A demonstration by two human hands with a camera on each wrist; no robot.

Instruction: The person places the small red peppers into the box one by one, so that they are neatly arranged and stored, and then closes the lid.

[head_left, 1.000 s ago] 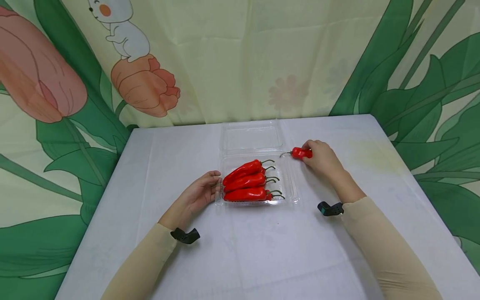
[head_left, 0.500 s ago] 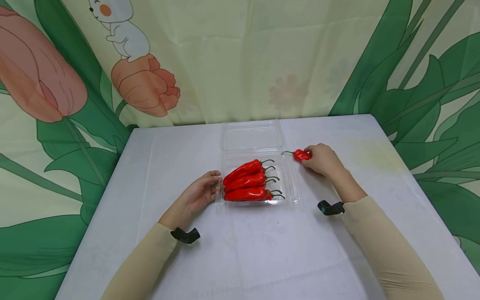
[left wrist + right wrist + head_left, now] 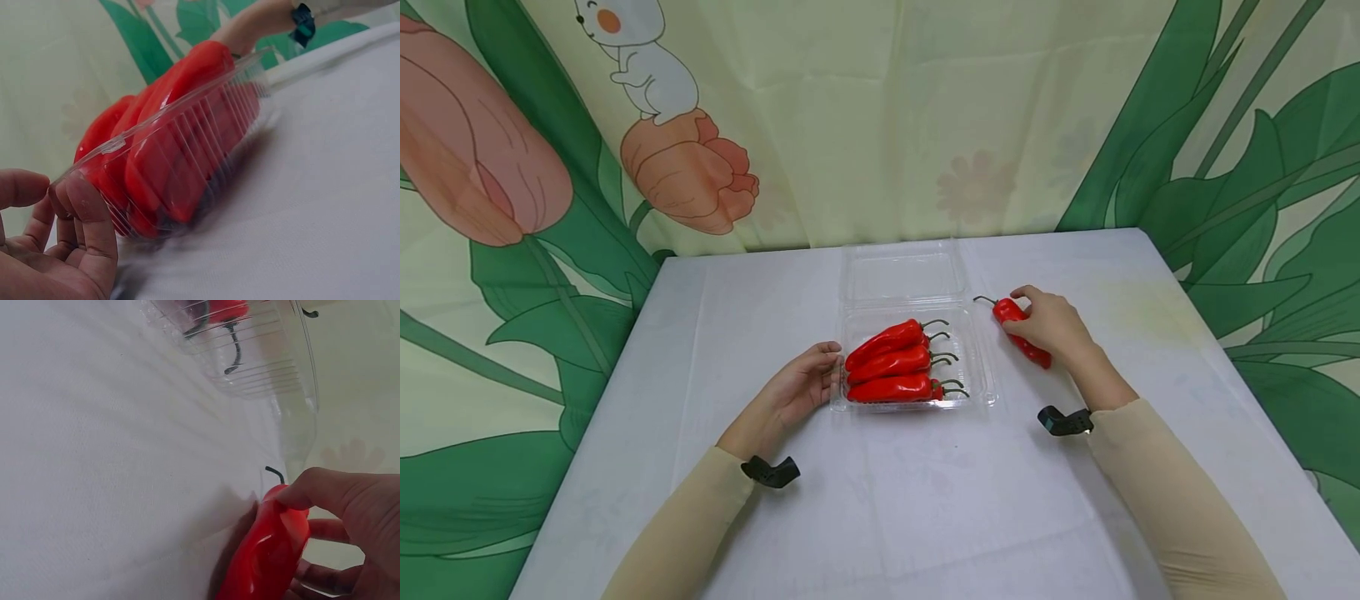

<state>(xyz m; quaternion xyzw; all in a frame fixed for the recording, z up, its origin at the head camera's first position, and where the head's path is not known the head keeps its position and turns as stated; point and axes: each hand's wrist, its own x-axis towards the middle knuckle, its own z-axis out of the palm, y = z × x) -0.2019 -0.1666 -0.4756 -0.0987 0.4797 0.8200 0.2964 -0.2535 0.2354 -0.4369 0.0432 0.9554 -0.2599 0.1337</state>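
Note:
A clear plastic clamshell box [image 3: 981, 358] stands near the table's middle, its lid [image 3: 906, 275] folded back away from me. Several red peppers [image 3: 895, 362] with green stems lie stacked in it, stems pointing right. My left hand [image 3: 797, 387] is at the box's left side; in the left wrist view, thumb and fingers pinch the rim [image 3: 114, 146] at a corner. To the right of the box, my right hand [image 3: 1051, 321] holds another red pepper [image 3: 1030, 348] between thumb and fingers, stem toward the upper left. The right wrist view shows this pepper [image 3: 265, 556] close over the white cloth.
A white cloth covers the table [image 3: 925, 500]. Behind its far edge hangs a curtain [image 3: 850, 125] printed with tulips, leaves and a white animal. Black wrist cameras [image 3: 770, 472] are strapped at both sleeves.
My right hand has turned the pepper so its body now slants down to the right, with more of it showing, and moved it slightly right. The left hand and box stay put.

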